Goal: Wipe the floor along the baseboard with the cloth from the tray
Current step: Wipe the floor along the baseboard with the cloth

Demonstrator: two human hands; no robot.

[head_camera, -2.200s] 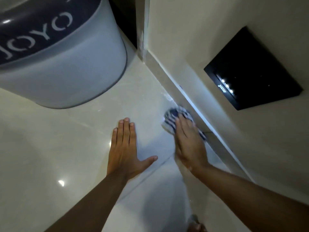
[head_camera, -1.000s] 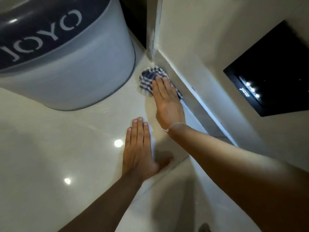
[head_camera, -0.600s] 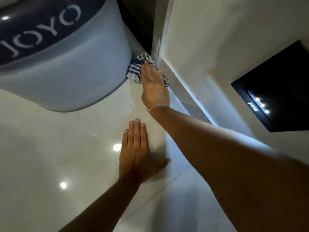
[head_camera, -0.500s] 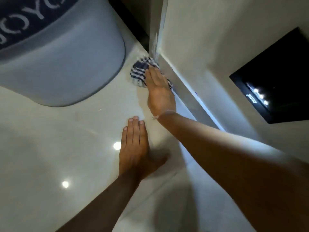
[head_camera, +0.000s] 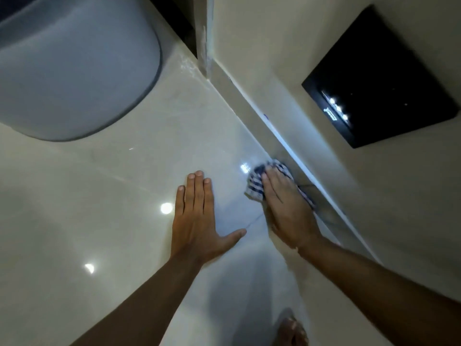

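Note:
A blue-and-white checked cloth (head_camera: 257, 182) lies bunched on the glossy pale floor (head_camera: 112, 196), right against the baseboard (head_camera: 249, 96) that runs diagonally along the wall. My right hand (head_camera: 287, 208) presses flat on top of the cloth, covering most of it. My left hand (head_camera: 197, 218) rests flat on the floor to the left, fingers together and thumb out, holding nothing. No tray is in view.
A large grey rounded object (head_camera: 74, 68) stands on the floor at the top left. A black panel with small lights (head_camera: 379, 76) is set in the wall on the right. A wall corner (head_camera: 204, 33) stands at the far end. My foot (head_camera: 291, 332) shows at the bottom.
My right hand has slid the cloth back along the baseboard, from the far corner beside the grey object towards me. My left hand has stayed planted on the floor.

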